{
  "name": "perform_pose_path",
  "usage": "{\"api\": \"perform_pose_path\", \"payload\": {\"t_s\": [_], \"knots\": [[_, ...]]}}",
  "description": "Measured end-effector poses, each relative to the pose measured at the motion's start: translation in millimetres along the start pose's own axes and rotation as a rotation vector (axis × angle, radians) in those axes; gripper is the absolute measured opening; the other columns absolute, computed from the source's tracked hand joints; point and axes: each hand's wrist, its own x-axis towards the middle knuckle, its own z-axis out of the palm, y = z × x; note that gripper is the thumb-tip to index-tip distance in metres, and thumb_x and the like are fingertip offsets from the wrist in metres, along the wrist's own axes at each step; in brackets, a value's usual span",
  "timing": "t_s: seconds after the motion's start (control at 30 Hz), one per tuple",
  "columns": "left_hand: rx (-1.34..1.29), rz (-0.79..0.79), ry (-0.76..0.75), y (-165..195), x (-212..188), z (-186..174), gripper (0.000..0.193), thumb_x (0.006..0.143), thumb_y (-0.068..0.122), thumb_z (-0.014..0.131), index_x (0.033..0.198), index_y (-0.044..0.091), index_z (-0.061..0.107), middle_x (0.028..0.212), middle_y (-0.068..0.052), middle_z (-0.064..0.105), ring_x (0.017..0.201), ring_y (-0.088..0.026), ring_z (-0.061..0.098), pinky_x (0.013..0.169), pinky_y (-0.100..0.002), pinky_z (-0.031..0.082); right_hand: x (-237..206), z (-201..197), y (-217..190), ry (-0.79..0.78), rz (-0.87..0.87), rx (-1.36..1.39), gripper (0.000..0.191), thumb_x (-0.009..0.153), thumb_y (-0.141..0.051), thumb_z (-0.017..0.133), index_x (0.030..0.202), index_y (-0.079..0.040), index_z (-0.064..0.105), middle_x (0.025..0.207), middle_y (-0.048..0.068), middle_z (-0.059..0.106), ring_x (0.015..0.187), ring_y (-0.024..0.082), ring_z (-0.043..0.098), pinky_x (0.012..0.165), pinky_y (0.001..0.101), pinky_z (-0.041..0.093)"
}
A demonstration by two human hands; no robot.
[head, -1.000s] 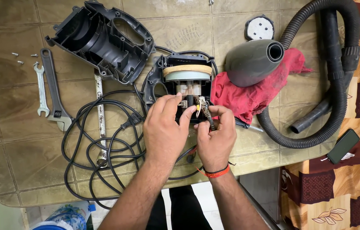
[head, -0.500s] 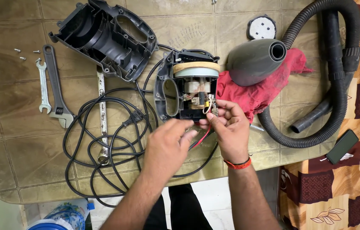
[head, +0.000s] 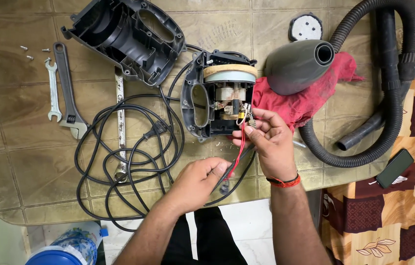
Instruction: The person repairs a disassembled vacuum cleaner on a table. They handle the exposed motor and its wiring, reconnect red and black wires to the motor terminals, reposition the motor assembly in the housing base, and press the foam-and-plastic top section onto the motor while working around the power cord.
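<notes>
Your right hand (head: 271, 142) now pinches a small connector with a yellow sleeve (head: 245, 118) between thumb and fingertips, right at the open side of the motor housing (head: 217, 98). A second ago both hands were bunched together over that same spot; since then your left hand (head: 195, 184) has dropped back toward the near edge of the counter (head: 21, 172), and it now closes loosely on the lower stretch of the red wire (head: 236, 152) together with a black lead beside it. So the red wire runs taut-ish between your two hands (upper end at the connector, lower end in your left fingers), and the motor's copper windings (head: 227, 95) are uncovered to view where your left hand hid them before. That suggests the wire has been drawn out of the housing enough to be handled freely.

Around you: the coiled black power cord (head: 119, 147) lies left of the motor, with the empty black shell half (head: 124, 34) above it. An adjustable wrench (head: 67, 88) and an open-end spanner (head: 53, 91) sit at the far left, a few loose screws (head: 28, 51) above them. To the right, the grey nozzle cone (head: 298, 64) rests on a red cloth (head: 305, 103), ringed by the corrugated hose (head: 394, 98). A dark phone (head: 395, 168) lies on the patterned cloth beyond.
</notes>
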Motion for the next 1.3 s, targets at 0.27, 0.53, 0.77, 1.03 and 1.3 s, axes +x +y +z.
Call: {"api": "perform_pose_path", "payload": {"t_s": [0.27, 0.53, 0.77, 1.03, 1.3], "knots": [[-0.645, 0.005, -0.124, -17, -8, 23, 0.05, 0.096, 0.009, 0.065, 0.145, 0.002, 0.051, 0.107, -0.011, 0.076, 0.097, -0.014, 0.071, 0.092, -0.031, 0.057, -3, 3, -3, 0.002, 0.002, -0.038, 0.043, 0.103, -0.004, 0.056, 0.144, 0.006, 0.05, 0.109, 0.018, 0.071, 0.084, 0.022, 0.073, 0.07, 0.0311, 0.061], [-0.992, 0.098, -0.18, -9, -16, 41, 0.082, 0.088, -0.003, 0.07, 0.16, 0.006, 0.032, 0.106, -0.011, 0.068, 0.097, -0.015, 0.068, 0.094, -0.033, 0.057, -5, 7, -10, -0.027, 0.127, 0.145, 0.047, 0.105, -0.02, 0.044, 0.148, 0.001, 0.047, 0.106, 0.019, 0.073, 0.072, 0.02, 0.071, 0.057, 0.03, 0.056], [-0.851, 0.13, 0.023, -15, -8, 60, 0.07, 0.081, -0.011, 0.076, 0.142, 0.003, 0.043, 0.121, -0.011, 0.056, 0.095, -0.012, 0.064, 0.085, -0.03, 0.059, -14, 5, 1, -0.017, 0.088, -0.039, 0.044, 0.101, -0.007, 0.06, 0.144, 0.0, 0.052, 0.099, 0.011, 0.069, 0.074, 0.015, 0.066, 0.062, 0.0279, 0.054], [-0.908, 0.023, -0.057, -23, -6, 60, 0.059, 0.085, -0.01, 0.07, 0.137, 0.003, 0.048, 0.11, -0.009, 0.062, 0.09, -0.013, 0.067, 0.08, -0.029, 0.062, -12, 0, 6, -0.014, 0.1, 0.03, 0.039, 0.1, -0.004, 0.059, 0.138, 0.004, 0.053, 0.094, 0.01, 0.072, 0.079, 0.015, 0.069, 0.072, 0.0286, 0.057], [-0.931, 0.08, 0.0, -32, -8, 60, 0.032, 0.103, 0.022, 0.062, 0.126, -0.001, 0.06, 0.107, -0.013, 0.07, 0.085, -0.016, 0.071, 0.075, -0.029, 0.059, -20, 3, 6, -0.009, 0.023, -0.13, 0.041, 0.1, -0.001, 0.057, 0.141, 0.004, 0.058, 0.103, 0.013, 0.076, 0.085, 0.017, 0.07, 0.072, 0.0262, 0.051]]}}
